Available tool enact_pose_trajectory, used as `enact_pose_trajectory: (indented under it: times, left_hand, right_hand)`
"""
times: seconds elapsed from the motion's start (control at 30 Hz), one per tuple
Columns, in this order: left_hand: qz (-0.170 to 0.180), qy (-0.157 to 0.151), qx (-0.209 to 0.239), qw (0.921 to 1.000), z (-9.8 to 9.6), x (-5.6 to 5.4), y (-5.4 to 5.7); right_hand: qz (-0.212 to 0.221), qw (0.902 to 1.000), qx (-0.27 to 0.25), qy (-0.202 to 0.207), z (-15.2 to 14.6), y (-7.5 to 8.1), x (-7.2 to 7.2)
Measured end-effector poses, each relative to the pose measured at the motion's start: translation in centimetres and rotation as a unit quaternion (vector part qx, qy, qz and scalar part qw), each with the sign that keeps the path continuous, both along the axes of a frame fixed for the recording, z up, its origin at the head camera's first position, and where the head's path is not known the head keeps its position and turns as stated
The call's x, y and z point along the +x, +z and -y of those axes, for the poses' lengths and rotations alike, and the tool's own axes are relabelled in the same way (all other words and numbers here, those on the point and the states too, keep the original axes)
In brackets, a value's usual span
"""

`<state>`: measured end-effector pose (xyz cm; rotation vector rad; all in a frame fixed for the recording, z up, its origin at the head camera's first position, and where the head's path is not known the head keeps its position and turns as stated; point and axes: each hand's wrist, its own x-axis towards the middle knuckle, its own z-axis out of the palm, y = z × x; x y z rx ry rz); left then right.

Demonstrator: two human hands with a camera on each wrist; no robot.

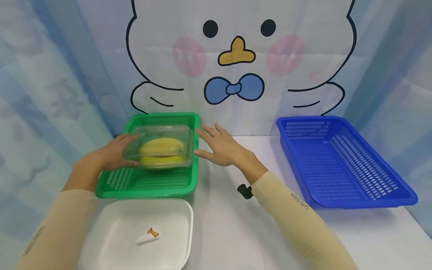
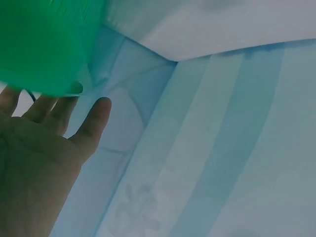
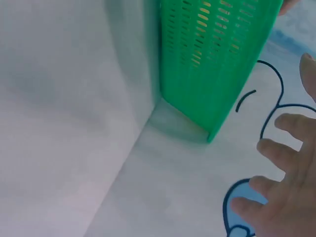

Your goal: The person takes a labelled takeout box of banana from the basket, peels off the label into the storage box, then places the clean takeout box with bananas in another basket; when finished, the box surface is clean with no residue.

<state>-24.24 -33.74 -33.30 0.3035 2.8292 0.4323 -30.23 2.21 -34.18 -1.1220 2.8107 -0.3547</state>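
Note:
A clear plastic box (image 1: 162,131) with yellow bananas (image 1: 162,147) inside lies in the green basket (image 1: 155,193). Spread around the left end of this box is my left hand (image 1: 116,152), thumb toward the near corner and fingertips toward the far one. In the left wrist view the basket's green wall (image 2: 39,49) hides part of those fingers. Just right of the basket's right rim, my right hand (image 1: 219,146) hovers with fingers extended and apart, holding nothing. The right wrist view also shows its spread fingers (image 3: 279,155) away from the slotted green wall (image 3: 197,79).
A white tray (image 1: 189,228) stands in front of the green basket, holding a small white piece (image 1: 148,237) with a banana picture. To the right is a blue slotted basket (image 1: 337,168). Behind hangs a printed curtain (image 1: 236,116). A small black object (image 1: 245,191) shows beside the right sleeve.

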Motion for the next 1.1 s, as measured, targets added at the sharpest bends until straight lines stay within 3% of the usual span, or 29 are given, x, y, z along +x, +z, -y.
enact_pose_trajectory:
  times: [0.17, 0.53, 0.83, 1.1]
  left_hand:
    - [-0.014, -0.016, 0.003, 0.9998, 0.2, 0.1, -0.1]
    - [-0.033, -0.016, -0.017, 0.9992, -0.6, 0.7, 0.3]
    - [-0.061, -0.018, -0.03, 0.9975, -2.0, 1.7, 1.7]
    - [-0.083, -0.04, -0.023, 0.9955, -5.4, 2.0, 3.4]
  right_hand:
    - [-0.021, 0.9997, 0.013, 0.002, -1.9, 0.6, 0.8]
    - [-0.049, 0.9986, 0.016, -0.01, -5.8, 0.8, 2.3]
    - [-0.069, 0.997, 0.017, -0.032, -8.8, 1.1, 2.7]
    - [-0.09, 0.9946, 0.012, -0.052, -11.6, 0.8, 3.5]
